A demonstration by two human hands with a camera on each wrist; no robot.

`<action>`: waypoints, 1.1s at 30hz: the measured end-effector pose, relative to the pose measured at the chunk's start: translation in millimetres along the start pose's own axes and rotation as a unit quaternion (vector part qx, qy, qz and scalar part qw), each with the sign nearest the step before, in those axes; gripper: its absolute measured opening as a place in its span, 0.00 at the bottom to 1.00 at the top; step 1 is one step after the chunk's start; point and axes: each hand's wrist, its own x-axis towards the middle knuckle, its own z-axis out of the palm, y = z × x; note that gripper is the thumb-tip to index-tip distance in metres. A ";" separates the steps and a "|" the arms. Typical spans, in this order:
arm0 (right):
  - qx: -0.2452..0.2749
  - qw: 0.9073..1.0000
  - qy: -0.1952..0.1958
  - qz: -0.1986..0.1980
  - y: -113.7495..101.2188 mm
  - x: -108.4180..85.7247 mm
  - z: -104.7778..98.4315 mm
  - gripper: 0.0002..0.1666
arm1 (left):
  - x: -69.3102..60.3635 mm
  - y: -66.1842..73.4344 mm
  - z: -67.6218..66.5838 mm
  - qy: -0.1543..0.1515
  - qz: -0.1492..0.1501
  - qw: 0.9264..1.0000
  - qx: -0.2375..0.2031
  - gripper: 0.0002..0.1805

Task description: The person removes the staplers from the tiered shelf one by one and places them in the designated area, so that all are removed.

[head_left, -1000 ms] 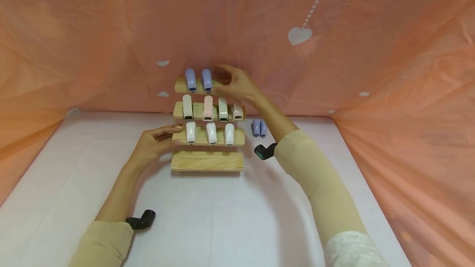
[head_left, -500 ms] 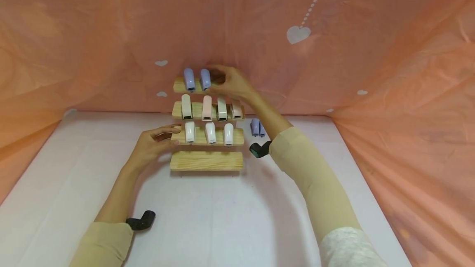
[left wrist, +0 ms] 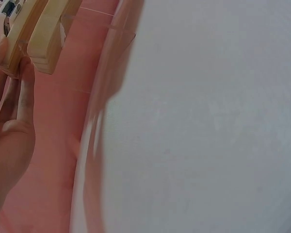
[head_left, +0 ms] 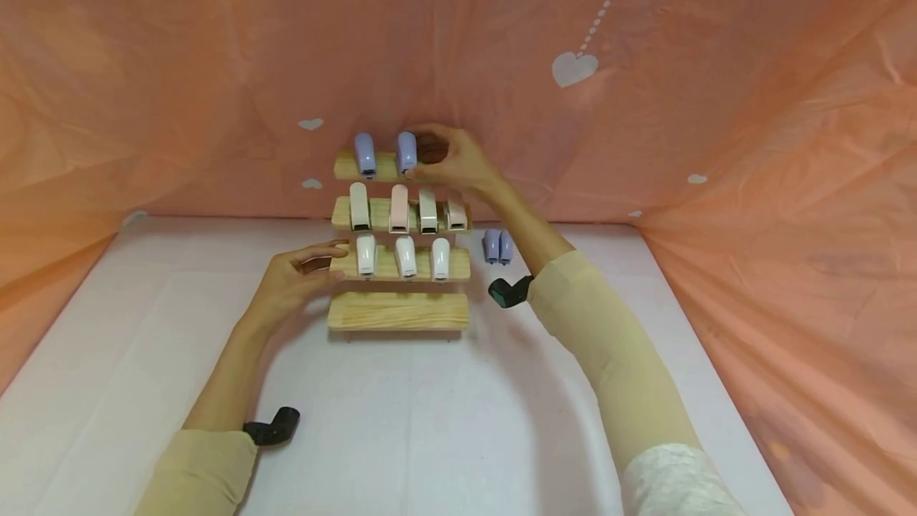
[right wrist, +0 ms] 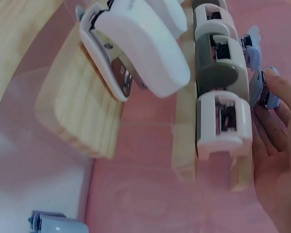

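Note:
A stand with four wooden shelves (head_left: 398,312) holds small staplers. My left hand (head_left: 290,285) grips the left end of the third shelf down, thumb and fingers on either side of the wood; in the left wrist view the hand (left wrist: 12,131) is at a shelf end. On the top shelf are two purple staplers, and my right hand (head_left: 458,162) pinches the right one (head_left: 407,151) from its right side. The left one (head_left: 364,154) stands apart from it. In the right wrist view my thumb touches the purple stapler (right wrist: 263,92).
Several pale and pink staplers (head_left: 399,208) fill the second shelf, and three white ones (head_left: 406,256) stand on the third. Two more purple staplers (head_left: 498,246) lie on the white table right of the stand. A pink sheet (head_left: 458,38) hangs behind.
My right hand first went slightly left, then back right along the top shelf with the right purple stapler, widening the gap between the two there. My left hand has stayed on the shelf end.

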 end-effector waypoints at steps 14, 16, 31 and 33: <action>0.019 0.999 0.043 0.000 7.5 -22.0 -25.9 0.35 | -0.2 0.9 -2.2 0.003 -0.010 1.000 0.008 0.22; 0.009 0.999 0.050 0.002 9.2 -26.5 -30.1 0.35 | -0.1 0.2 -3.1 0.004 -0.012 1.000 0.008 0.22; -0.014 0.995 0.091 0.030 24.9 -57.1 -61.7 0.36 | -1.6 1.0 -4.9 0.011 0.004 1.000 0.005 0.21; -0.014 0.995 0.093 0.034 29.7 -61.1 -64.1 0.37 | -2.6 -0.4 -4.2 0.010 0.006 1.000 0.008 0.21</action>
